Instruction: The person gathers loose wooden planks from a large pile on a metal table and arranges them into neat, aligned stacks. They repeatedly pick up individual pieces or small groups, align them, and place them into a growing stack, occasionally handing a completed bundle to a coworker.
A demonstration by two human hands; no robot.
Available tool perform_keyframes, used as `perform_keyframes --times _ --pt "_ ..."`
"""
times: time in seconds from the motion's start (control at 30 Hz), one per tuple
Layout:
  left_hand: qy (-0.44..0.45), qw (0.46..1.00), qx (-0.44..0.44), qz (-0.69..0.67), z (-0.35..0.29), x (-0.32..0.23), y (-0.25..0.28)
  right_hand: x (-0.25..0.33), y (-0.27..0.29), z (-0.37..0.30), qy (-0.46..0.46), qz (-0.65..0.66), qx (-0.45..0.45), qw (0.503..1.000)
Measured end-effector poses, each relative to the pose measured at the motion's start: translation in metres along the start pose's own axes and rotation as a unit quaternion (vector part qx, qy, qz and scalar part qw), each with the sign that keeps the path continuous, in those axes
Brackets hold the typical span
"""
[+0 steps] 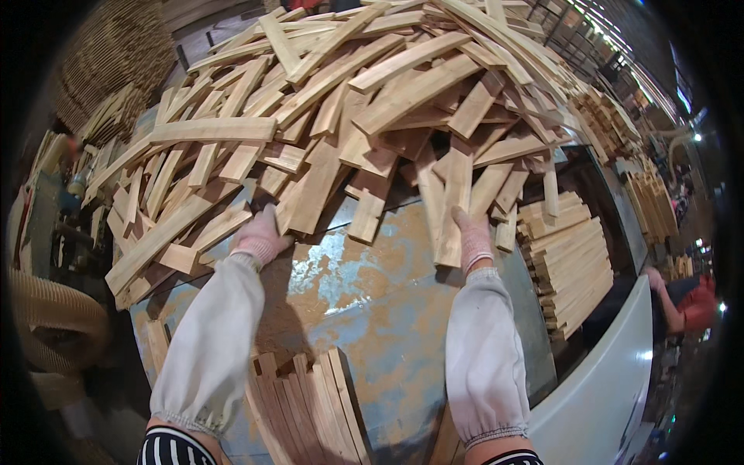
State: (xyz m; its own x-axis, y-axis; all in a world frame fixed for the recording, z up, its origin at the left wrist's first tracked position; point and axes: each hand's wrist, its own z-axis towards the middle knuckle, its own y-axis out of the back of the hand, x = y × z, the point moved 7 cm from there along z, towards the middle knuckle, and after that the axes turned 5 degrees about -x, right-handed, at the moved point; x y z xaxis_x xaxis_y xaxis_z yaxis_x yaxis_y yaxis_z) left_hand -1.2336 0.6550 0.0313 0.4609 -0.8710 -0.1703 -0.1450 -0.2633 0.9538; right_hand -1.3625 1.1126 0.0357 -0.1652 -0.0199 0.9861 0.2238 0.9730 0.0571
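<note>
Partly hidden, the gloved left hand [262, 235] reaches under pale wooden slats [310, 194] at centre frame, its grip impossible to tell. Right of centre, the gloved right hand [471, 236] closes on a long pale slat [452, 209]. Bare worn blue metal worktop [372, 302] lies between the sleeves; stacked slats [306, 407] are cut off below.
</note>
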Motion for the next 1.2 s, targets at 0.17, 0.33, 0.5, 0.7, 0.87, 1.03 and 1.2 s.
perform_keyframes --times 0.17,0.33,0.5,0.7,0.87,1.03,1.2 --pt "0.105 0.976 0.112 -0.153 -0.145 0.077 0.013 -0.036 0.041 -0.137 -0.112 0.048 0.005 0.993" --pt "0.056 0.915 0.094 -0.389 -0.347 0.226 -0.033 -0.109 0.093 -0.324 -0.115 -0.082 0.015 0.99" --pt "0.25 0.82 0.145 -0.495 -0.57 0.275 -0.104 -0.12 0.154 -0.485 -0.116 -0.425 0.038 0.897" --pt "0.126 0.902 0.269 -0.313 -0.669 0.19 -0.172 -0.15 0.185 -0.6 -0.008 -0.476 0.213 0.853" --pt "0.099 0.926 0.237 -0.278 -0.639 0.172 -0.174 -0.122 0.156 -0.577 0.033 -0.455 0.28 0.845" --pt "0.119 0.913 0.144 -0.363 -0.591 0.191 -0.182 -0.165 0.148 -0.489 0.132 -0.53 0.365 0.754" --pt "0.172 0.805 0.068 -0.564 -0.467 0.183 -0.144 -0.117 0.049 -0.389 0.256 -0.561 0.241 0.75"
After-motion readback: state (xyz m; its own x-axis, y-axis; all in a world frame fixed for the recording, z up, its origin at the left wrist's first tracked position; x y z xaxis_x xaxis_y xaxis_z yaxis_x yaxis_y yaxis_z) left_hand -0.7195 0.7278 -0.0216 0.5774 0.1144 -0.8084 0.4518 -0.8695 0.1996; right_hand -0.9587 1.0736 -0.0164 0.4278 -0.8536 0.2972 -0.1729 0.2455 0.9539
